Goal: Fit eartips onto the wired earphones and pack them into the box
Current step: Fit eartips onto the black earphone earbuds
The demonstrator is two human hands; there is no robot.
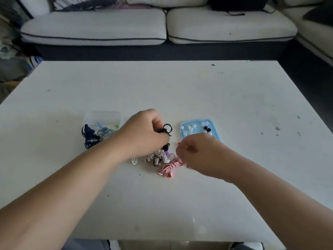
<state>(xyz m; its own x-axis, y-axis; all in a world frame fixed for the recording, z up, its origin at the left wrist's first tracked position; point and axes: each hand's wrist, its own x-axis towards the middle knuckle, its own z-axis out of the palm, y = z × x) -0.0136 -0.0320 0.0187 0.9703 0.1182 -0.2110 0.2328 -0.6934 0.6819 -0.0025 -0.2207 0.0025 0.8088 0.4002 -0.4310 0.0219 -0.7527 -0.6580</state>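
Note:
My left hand (144, 132) is closed around a coiled black wired earphone (166, 130) at the table's middle, its loop sticking out past my fingers. My right hand (196, 152) pinches a small red piece (178, 143) between thumb and finger, just in front of a blue tray (214, 123) with several white and a few black eartips. Under my hands lie bundled earphones: a red-and-white one (170, 166) and a black-and-white one (159, 156). A clear plastic box (102, 117) to the left holds a dark blue earphone (89, 137) and a light blue one (106, 131).
The white table (162, 87) reaches to a pale sofa (162, 27) beyond its far edge. A small clear piece (134, 161) lies next to my left wrist. Dark specks dot the table's right side.

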